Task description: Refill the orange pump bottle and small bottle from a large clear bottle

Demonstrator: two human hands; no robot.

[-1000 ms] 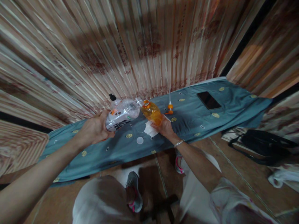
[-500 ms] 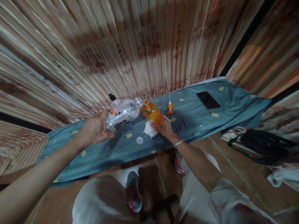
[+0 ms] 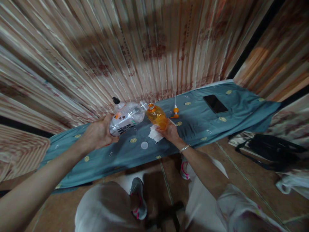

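Observation:
My left hand (image 3: 102, 130) is wrapped round the base of a clear plastic bottle (image 3: 127, 118) with a printed label, tilted so its neck points right. That neck meets the mouth of an orange see-through bottle (image 3: 156, 116), which leans left in the closed fingers of my right hand (image 3: 169, 129). Whether liquid passes between them I cannot tell. Under my right hand lies a crumpled white tissue (image 3: 155, 134). A round white cap (image 3: 144, 145) is on the cloth below. Right of the orange bottle lies an orange pump head (image 3: 175, 111) with its tube.
A black-topped bottle (image 3: 116, 100) stands behind the clear one, mostly hidden. On the patterned teal cloth (image 3: 96, 167) a dark phone (image 3: 215, 103) lies at right. The striped curtain (image 3: 145, 48) hangs close behind the table. A black bag (image 3: 267, 148) sits lower right.

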